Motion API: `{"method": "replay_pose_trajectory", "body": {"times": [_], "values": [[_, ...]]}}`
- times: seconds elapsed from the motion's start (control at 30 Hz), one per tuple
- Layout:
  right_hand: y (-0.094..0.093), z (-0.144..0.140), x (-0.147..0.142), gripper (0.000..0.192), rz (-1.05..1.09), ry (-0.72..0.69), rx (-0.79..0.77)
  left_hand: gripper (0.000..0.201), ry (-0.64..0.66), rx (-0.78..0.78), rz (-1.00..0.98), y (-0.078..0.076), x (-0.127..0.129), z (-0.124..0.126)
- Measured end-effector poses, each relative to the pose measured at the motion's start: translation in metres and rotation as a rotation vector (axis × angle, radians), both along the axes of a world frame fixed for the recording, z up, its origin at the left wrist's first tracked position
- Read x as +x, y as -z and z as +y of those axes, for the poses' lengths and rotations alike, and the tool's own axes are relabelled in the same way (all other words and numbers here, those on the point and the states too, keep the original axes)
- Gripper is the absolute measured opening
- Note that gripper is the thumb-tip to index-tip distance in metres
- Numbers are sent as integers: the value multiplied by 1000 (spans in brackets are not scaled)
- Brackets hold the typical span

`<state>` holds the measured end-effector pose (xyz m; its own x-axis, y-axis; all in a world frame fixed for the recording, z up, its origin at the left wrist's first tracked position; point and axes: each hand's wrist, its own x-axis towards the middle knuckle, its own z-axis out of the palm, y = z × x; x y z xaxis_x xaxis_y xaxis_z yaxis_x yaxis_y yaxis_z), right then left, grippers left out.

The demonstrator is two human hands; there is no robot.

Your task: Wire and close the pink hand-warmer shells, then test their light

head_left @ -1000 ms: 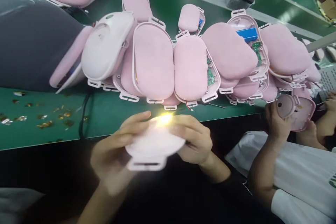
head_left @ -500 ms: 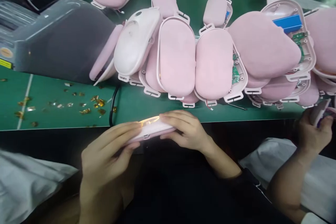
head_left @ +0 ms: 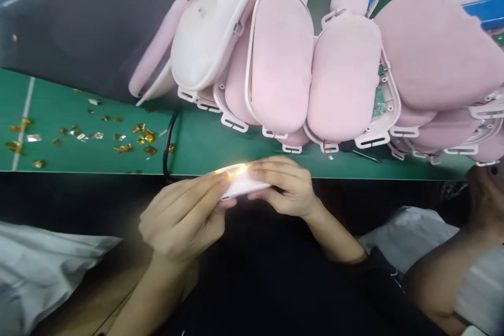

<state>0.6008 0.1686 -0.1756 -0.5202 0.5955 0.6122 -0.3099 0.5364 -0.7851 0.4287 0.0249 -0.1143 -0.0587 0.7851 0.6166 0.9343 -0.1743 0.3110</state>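
A pale pink and white plastic casing (head_left: 246, 188) is held just off the front edge of the green table, tilted so its narrow side faces me. Yellow light glows along its upper face. My left hand (head_left: 189, 215) grips its left end, fingers over the top and thumb below. At the other end, my right hand (head_left: 284, 185) pinches it in the same way. The fingers hide both ends of the casing.
Several pink casings (head_left: 280, 63) are heaped along the table, some open with green circuit boards. A dark grey machine (head_left: 86, 26) stands at the left. Gold scraps (head_left: 145, 135) lie near a black cable (head_left: 169, 142). A co-worker's arm (head_left: 437, 273) is at the right.
The view has shifted, so the table appears closer and higher. My left fingers have slid further over the casing, and its light looks brighter. Both hands keep their hold.
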Motion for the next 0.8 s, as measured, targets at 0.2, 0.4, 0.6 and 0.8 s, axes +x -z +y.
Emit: {"method": "replay_pose_trajectory", "body": {"times": [0.2,0.4,0.6,0.8], "values": [[8,2,11,40,-97,6,-53,46,-86,-198,6,-12,0,-1],[20,0,15,54,-310,-53,-47,37,-72,-99,12,-7,-2,11],[14,-3,14,56,-219,99,23,34,-260,-179,98,1,-20,11],[-68,18,38,27,111,335,361,65,-192,-5,-320,34,-32,3]]}}
